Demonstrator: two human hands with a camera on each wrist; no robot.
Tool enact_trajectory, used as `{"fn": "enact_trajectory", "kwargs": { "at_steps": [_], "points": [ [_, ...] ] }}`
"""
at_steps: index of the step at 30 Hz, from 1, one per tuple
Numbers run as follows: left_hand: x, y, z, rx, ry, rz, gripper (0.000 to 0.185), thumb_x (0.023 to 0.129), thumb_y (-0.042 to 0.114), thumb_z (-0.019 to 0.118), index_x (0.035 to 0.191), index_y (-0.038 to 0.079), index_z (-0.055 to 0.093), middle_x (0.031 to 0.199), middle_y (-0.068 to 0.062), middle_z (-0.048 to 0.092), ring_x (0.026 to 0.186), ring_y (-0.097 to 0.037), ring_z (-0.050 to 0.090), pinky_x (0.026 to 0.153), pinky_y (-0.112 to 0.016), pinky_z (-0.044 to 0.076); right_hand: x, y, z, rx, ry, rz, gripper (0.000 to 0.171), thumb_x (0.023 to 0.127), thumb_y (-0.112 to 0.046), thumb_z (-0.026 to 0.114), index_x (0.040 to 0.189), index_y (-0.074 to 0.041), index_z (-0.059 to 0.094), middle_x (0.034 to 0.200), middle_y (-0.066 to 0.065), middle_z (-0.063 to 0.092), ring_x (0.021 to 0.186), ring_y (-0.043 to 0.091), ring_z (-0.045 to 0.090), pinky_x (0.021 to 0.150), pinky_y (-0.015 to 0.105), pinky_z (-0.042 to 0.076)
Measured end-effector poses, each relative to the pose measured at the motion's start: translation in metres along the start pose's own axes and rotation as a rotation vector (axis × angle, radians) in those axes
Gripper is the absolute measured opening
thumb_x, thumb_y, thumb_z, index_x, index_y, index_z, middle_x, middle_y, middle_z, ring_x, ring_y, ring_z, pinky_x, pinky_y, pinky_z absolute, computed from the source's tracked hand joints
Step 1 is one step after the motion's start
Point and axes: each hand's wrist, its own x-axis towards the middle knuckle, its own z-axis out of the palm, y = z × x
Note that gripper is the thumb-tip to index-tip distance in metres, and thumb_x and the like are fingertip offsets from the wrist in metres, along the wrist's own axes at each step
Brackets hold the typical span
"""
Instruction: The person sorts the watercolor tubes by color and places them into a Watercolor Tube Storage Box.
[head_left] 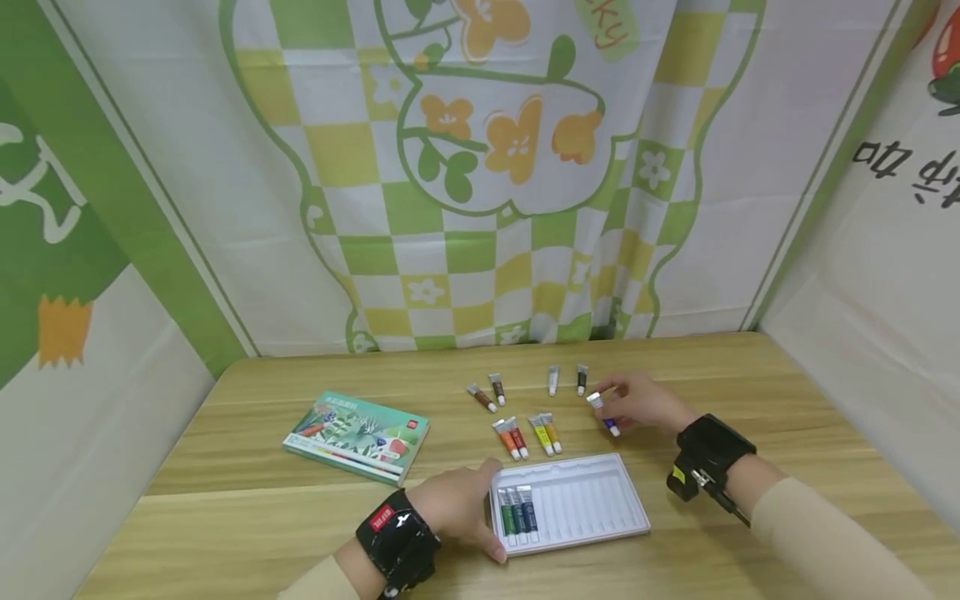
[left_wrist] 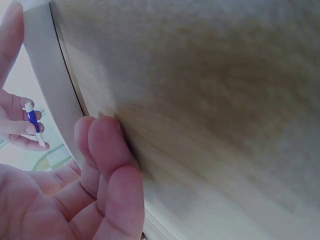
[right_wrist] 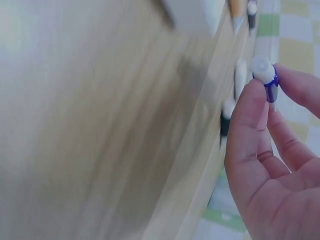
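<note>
My right hand (head_left: 617, 406) pinches a blue-violet paint tube (head_left: 604, 414) with a white cap just above the table, right of the loose tubes. In the right wrist view the tube (right_wrist: 266, 76) sits between thumb and forefinger. My left hand (head_left: 480, 510) rests on the table against the left edge of a white slotted tray (head_left: 600, 508), fingers loosely curled and holding nothing. Three tubes (head_left: 517, 510), green and blue, lie in the tray's leftmost slots. In the left wrist view my fingers (left_wrist: 107, 150) touch the wood, and the far hand with the blue tube (left_wrist: 33, 119) shows at left.
Loose tubes lie in pairs behind the tray: brown (head_left: 489, 392), red-orange (head_left: 511, 438), yellow (head_left: 545, 433), white and black (head_left: 567, 379). A green paint box (head_left: 356, 435) lies at the left. Printed cloth walls close in the wooden table (head_left: 787, 392) on three sides.
</note>
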Motion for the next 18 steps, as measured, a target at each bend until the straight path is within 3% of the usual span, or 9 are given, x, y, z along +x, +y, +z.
{"fn": "enact_trajectory", "kwargs": {
  "at_steps": [7, 18],
  "points": [
    [0.000, 0.000, 0.000, -0.012, -0.001, 0.000, 0.106, 0.063, 0.039, 0.098, 0.147, 0.003, 0.045, 0.126, -0.025, 0.065, 0.111, -0.033, 0.065, 0.098, -0.047, 0.051, -0.018, -0.007, 0.020, 0.079, -0.095, -0.024, 0.045, 0.095, -0.006, 0.071, 0.135, 0.007, 0.057, 0.093, 0.009, 0.060, 0.082, 0.018, 0.065, 0.074, 0.038, 0.060],
    [0.001, -0.001, 0.001, -0.025, 0.005, 0.009, 0.105, 0.062, 0.037, 0.099, 0.145, 0.004, 0.045, 0.121, -0.023, 0.067, 0.103, -0.030, 0.066, 0.093, -0.045, 0.053, -0.040, -0.019, 0.068, 0.164, -0.191, -0.049, 0.038, 0.090, 0.000, 0.073, 0.126, 0.006, 0.061, 0.096, 0.010, 0.057, 0.082, 0.020, 0.065, 0.075, 0.040, 0.061]
  ]
}}
